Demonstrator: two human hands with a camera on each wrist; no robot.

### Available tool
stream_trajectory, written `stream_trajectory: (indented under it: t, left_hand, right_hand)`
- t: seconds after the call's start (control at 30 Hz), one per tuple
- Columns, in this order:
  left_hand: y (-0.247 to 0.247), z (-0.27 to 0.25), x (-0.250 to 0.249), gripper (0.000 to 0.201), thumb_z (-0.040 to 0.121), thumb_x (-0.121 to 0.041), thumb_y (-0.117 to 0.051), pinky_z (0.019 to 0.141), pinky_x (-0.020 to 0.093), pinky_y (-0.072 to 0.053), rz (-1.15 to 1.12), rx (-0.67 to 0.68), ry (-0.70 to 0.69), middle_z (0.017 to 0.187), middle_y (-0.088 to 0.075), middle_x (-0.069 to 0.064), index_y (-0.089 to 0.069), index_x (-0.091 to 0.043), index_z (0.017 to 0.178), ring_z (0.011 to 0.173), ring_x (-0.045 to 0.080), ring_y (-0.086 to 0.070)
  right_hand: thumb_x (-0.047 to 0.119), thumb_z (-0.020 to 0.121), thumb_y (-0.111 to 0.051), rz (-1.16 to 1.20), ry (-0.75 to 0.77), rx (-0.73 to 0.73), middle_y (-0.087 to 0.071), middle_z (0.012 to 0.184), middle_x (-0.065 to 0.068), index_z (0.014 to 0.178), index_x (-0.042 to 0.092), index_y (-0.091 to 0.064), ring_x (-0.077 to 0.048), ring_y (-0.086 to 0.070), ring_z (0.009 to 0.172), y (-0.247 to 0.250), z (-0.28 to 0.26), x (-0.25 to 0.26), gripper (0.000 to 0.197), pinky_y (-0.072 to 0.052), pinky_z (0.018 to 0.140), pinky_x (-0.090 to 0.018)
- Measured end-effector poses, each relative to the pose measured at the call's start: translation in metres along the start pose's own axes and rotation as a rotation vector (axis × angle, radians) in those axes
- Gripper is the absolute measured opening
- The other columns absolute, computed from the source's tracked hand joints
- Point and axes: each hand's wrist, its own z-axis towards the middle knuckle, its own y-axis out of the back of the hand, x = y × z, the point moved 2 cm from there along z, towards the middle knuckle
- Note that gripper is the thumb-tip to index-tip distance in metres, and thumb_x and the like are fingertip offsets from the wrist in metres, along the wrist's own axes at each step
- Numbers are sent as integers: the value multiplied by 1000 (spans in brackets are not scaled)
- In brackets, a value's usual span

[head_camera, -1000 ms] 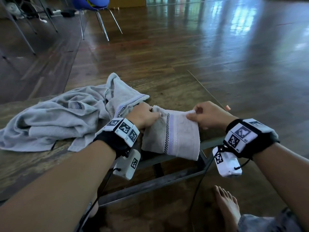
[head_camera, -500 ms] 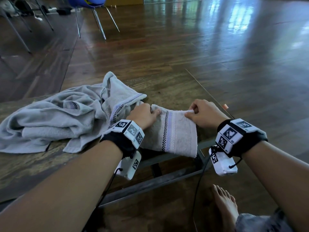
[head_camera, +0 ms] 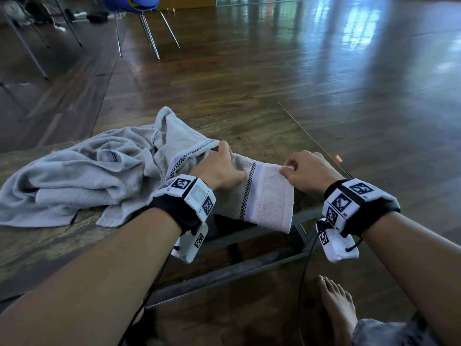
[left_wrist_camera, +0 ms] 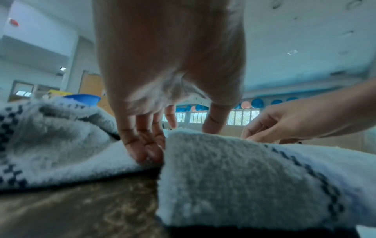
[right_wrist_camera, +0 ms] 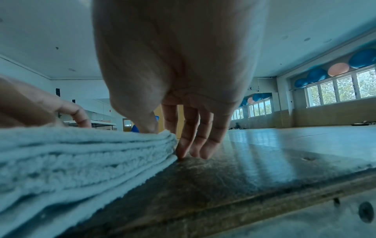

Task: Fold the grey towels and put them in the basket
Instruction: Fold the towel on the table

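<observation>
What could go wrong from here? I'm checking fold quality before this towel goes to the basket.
1. The folded towel hangs over the table's near edge; it might slide off if released.
2. The right hand pinches only the stacked corner, so layers could splay when lifted.
3. The left hand's fingers sit where it meets the crumpled towel, which might drag along.

Looped grey terry cloth forms the folded towel [head_camera: 264, 196], banded with a woven checked trim. It lies on a worn, matt wooden tabletop [head_camera: 249, 136]. Beyond, the plank floor [head_camera: 324, 71] shines glossy.
</observation>
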Motion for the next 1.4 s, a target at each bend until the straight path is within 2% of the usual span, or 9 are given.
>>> stream_trajectory:
  t: [0.23, 0.37, 0.57, 0.7, 0.77, 0.9, 1.0, 1.23, 1.4]
  left_hand:
    - [4, -14, -6, 33, 88, -49, -56, 82, 32, -39, 199, -168, -306, 105, -49, 2, -48, -21, 103, 99, 21, -53]
    - [-3, -22, -3, 47, 84, -70, -52, 95, 40, -35, 321, 40, -428, 100, -52, -2, -55, -28, 105, 98, 20, -49]
    - [-2, -24, 5, 42, 91, -53, -52, 111, 45, -28, 466, -77, -420, 129, -45, -3, -51, -36, 130, 127, 20, -39]
    - [-2, -25, -4, 31, 91, -38, -57, 98, 43, -43, 444, -201, -383, 123, -51, 3, -55, -26, 120, 116, 25, -52]
    - [-6, -25, -10, 35, 92, -47, -51, 97, 43, -43, 384, -103, -311, 126, -53, 5, -57, -26, 119, 116, 26, -53]
    - [-14, -27, -14, 66, 84, -74, -41, 108, 44, -36, 363, 25, -299, 134, -52, 5, -54, -28, 129, 127, 25, -46]
    - [-16, -34, -21, 62, 83, -75, -45, 116, 46, -26, 310, 14, -391, 135, -52, -1, -54, -34, 129, 129, 20, -46]
    - [-36, -44, -43, 41, 86, -55, -63, 99, 38, -39, 243, -83, -573, 112, -56, -1, -66, -28, 116, 111, 19, -52]
    - [-39, -40, -50, 27, 89, -44, -67, 80, 36, -50, 13, -119, -540, 90, -64, 3, -77, -20, 99, 88, 19, -59]
  right_hand:
    - [42, 94, -57, -44, -140, 46, -57, 112, -14, 84, 14, -60, -31, -63, 85, 6, -5, 0, 30, -53, 77, -38]
    - [38, 92, -56, -40, -149, 66, -57, 97, -15, 66, 15, -49, -33, -62, 89, 8, -5, -5, 35, -49, 80, -40]
    - [40, 93, -59, -28, -98, 227, -70, 54, 5, 65, 16, -73, -10, -64, 54, 17, -10, -13, 40, -44, 61, -28]
    - [32, 90, -67, 89, -32, 129, -76, 78, 5, 74, 24, -78, -13, -67, 73, 23, -12, -21, 21, -52, 70, -27]
    - [28, 88, -70, 151, 62, 24, -74, 84, 10, 81, 29, -78, -7, -63, 80, 26, -14, -24, 11, -46, 75, -23]
    - [32, 86, -75, 139, 149, 157, -73, 69, 18, 79, 33, -77, 7, -65, 66, 19, -19, -24, 7, -39, 67, -16]
    - [36, 87, -74, 97, 145, 208, -72, 63, 14, 77, 31, -77, 3, -66, 64, 16, -21, -25, 12, -25, 65, -12]
    - [30, 86, -75, 145, 171, 120, -64, 53, 26, 79, 29, -78, 15, -57, 54, 17, -19, -21, 8, -33, 58, 6]
    - [24, 96, -65, 192, 131, 206, -69, 59, 1, 82, 18, -78, -1, -59, 50, 15, -16, -20, 20, -44, 50, -13]
